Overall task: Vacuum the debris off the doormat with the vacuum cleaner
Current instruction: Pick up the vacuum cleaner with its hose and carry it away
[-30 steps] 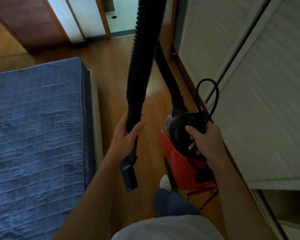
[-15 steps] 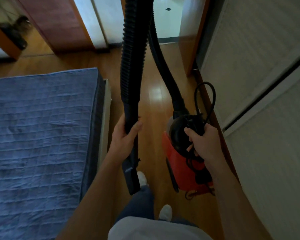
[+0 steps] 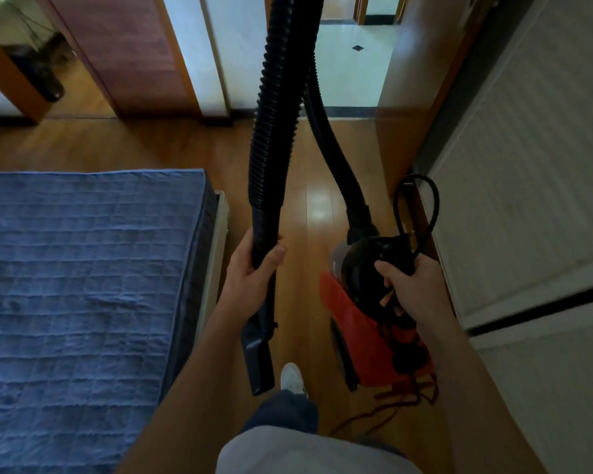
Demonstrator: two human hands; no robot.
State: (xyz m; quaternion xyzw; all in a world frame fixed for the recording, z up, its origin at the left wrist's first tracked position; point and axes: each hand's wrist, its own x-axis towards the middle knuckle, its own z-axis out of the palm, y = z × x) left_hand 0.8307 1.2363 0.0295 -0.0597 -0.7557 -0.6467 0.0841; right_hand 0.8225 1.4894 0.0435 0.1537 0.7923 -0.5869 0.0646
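Note:
A red canister vacuum cleaner (image 3: 353, 323) with a black top hangs off the floor on the right. My right hand (image 3: 411, 289) grips its black handle together with a loop of black cord (image 3: 432, 206). My left hand (image 3: 250, 278) grips the black nozzle tube (image 3: 259, 357), which points down toward the floor. The ribbed black hose (image 3: 274, 107) rises from the tube out of the top of the frame and loops back down to the canister. No doormat is in view.
A bed with a blue quilted cover (image 3: 83, 285) fills the left. White wardrobe doors (image 3: 528, 165) line the right. A narrow strip of wooden floor (image 3: 315, 186) runs ahead to an open doorway (image 3: 350, 63) onto pale tiles. My white shoe (image 3: 291, 376) steps forward.
I have walked forward along the bed toward the doorway, which now looks nearer. Both hands keep the same grip on the tube and the vacuum handle.

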